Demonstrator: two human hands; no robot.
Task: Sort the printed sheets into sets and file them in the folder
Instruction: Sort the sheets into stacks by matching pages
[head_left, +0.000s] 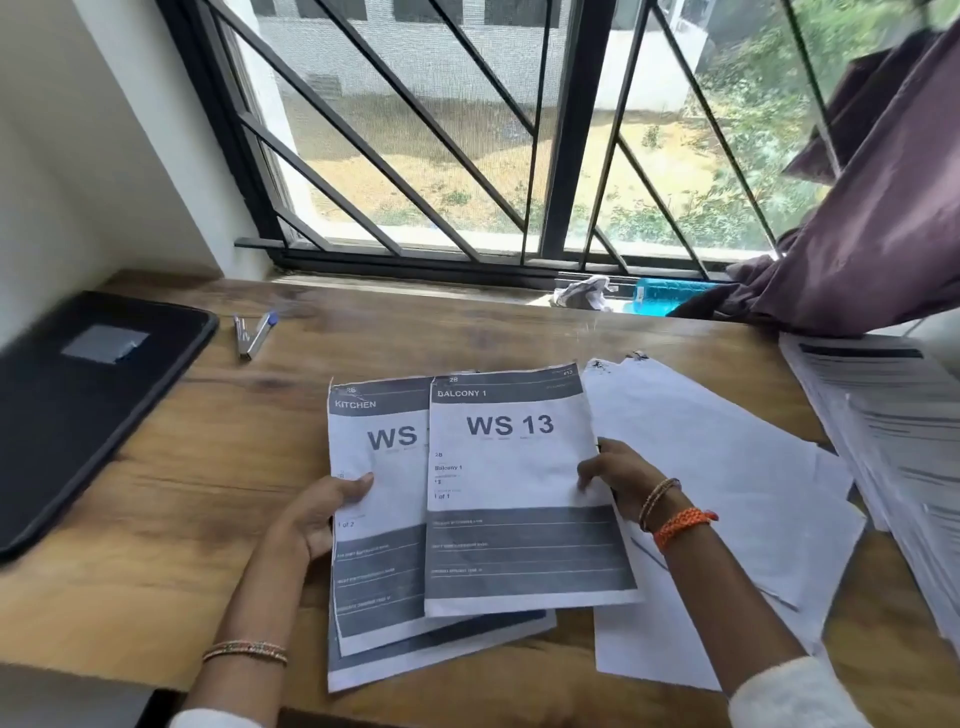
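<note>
Left hand (317, 514) pinches white-and-grey printed "KITCHEN" sheet (363, 467); right hand (618, 480) pinches overlapping "BALCONY 1 WS 13" sheet (514, 493), both above brown wooden desk (234, 467). Black zipped folder (78, 410) far left, closed. Risk: overlapped sheets slip, sets mix.

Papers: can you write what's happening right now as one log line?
step: sorting | left hand: holds KITCHEN sheet | right hand: holds BALCONY 1 sheet, overlapping it | folder: closed, on desk
</note>
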